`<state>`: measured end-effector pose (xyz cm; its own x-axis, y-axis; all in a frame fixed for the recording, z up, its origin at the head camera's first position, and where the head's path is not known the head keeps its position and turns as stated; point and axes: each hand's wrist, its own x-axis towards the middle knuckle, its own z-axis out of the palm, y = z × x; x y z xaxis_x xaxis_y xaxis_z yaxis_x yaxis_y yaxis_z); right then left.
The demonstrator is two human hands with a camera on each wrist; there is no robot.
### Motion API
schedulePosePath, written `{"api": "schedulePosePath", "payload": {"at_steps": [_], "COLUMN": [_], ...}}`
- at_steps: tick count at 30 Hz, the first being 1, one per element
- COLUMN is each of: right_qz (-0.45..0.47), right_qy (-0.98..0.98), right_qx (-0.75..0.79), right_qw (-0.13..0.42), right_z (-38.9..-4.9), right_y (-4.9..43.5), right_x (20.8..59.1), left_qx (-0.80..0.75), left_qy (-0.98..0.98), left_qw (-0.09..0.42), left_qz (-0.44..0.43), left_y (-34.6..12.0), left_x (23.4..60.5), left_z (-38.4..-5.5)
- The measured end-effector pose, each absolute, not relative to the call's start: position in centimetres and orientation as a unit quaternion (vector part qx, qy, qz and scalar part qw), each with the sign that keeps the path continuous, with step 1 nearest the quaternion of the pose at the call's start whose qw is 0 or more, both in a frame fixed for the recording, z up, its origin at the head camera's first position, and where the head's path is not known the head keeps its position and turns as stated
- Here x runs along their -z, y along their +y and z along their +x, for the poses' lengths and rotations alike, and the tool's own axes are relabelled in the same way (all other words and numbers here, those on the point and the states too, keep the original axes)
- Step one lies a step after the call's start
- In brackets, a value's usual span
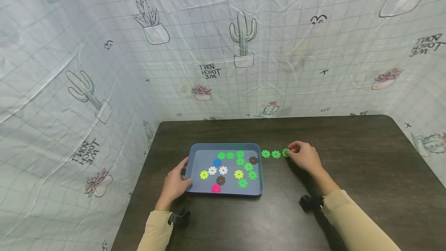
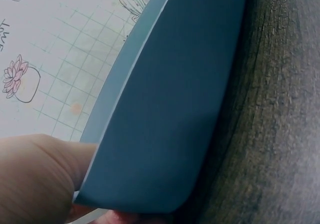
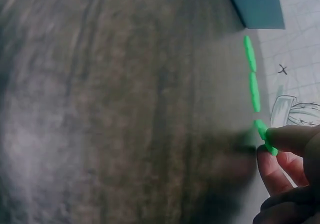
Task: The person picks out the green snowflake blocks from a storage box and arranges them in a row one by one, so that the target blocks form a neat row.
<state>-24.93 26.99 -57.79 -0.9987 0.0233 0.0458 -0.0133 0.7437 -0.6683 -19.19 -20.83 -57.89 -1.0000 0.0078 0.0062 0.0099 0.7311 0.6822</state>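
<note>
My left hand (image 1: 174, 184) grips the left wall of a blue-grey tray (image 1: 199, 159), its thumb over the rim in the left wrist view. Between thumb and fingers, my right hand (image 1: 306, 157) pinches a green notched disc (image 1: 285, 152), which looks tilted in the right wrist view. Just left of it on the table lie two more green notched discs, a nearer one (image 1: 276, 154) and one beside the tray (image 1: 266, 153), in a row. Inside the tray are several green discs (image 1: 242, 183), plus a blue disc (image 1: 217, 162), a pink disc (image 1: 216, 188), and white, yellow and brown ones.
The dark wooden table (image 1: 366, 158) extends right of the tray and in front of it. Behind and at the sides hangs a pale cloth (image 1: 289, 69) printed with cacti and a grid. Each wrist wears a black strap, such as the right strap (image 1: 311, 203).
</note>
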Motion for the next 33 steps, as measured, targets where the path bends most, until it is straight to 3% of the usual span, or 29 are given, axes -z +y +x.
{"api": "schedulePosePath", "payload": {"at_steps": [21,33], "right_qz": [0.009,0.049], "right_qy": [-0.94,-0.93], "right_qx": [-0.34,-0.363], "right_qw": [0.038,0.022], "right_z": [-25.0,-25.3], "right_y": [26.6,23.0], "right_x": [57.9,56.1], "left_qx": [0.368,0.363], "left_qy": [-0.93,-0.932], "left_qw": [0.003,0.003], "left_qz": [-0.002,-0.005], "left_y": [-20.8,-20.8], "left_x": [57.8,57.9], "left_z": [-19.2,-19.3]}}
